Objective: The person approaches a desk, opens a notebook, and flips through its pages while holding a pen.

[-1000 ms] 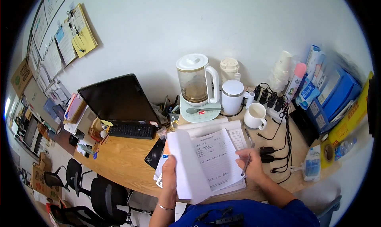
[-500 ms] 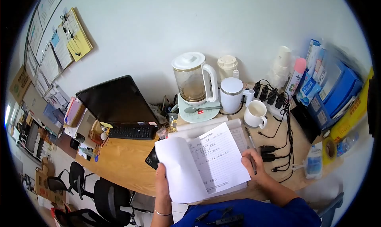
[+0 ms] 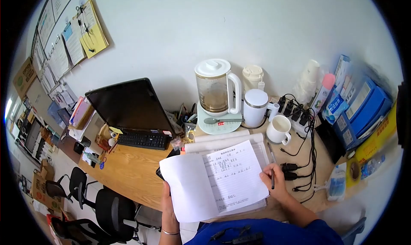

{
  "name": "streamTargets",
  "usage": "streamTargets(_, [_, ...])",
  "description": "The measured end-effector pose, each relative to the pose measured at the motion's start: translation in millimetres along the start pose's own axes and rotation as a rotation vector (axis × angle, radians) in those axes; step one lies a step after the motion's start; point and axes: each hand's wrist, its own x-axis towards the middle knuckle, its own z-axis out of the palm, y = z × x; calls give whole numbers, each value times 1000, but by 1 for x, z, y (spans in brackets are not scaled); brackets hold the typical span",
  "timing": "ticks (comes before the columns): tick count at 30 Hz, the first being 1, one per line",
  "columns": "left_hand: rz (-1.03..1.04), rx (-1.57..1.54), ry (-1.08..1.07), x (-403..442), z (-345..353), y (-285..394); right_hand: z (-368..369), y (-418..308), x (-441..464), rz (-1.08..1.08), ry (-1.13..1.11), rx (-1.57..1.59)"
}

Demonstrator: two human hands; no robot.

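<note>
An open notebook (image 3: pixel 233 176) with lined, handwritten pages is in front of me at the desk's near edge. Its left side is folded over as a blank white sheet. At that left edge my left hand (image 3: pixel 168 202) grips the notebook, its fingers hidden underneath. My right hand (image 3: pixel 276 180) holds a dark pen (image 3: pixel 272 179), point downward, and touches the right page edge. More papers (image 3: pixel 259 153) lie beneath and behind the notebook. Under its upper left side a dark, flat object is partly covered.
Behind the notebook stand a glass kettle (image 3: pixel 214 91) on its base, a white lidded cup (image 3: pixel 255 108) and a white mug (image 3: pixel 279 129). Black cables (image 3: pixel 311 155) and blue folders (image 3: pixel 361 112) are on the right. A monitor (image 3: pixel 128 108) and keyboard (image 3: pixel 143 141) stand left.
The view has shifted a little, so most things on the desk sit slightly lower and further right. The notebook and my left hand have moved slightly left. Both hands keep their holds.
</note>
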Motion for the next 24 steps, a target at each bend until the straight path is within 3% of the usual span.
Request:
streamTargets(2, [-48, -75, 7, 0, 0, -1, 0, 5, -1, 66, 4, 65])
streamTargets(24, [-74, -88, -22, -2, -1, 0, -4, 31, -1, -19, -25, -39])
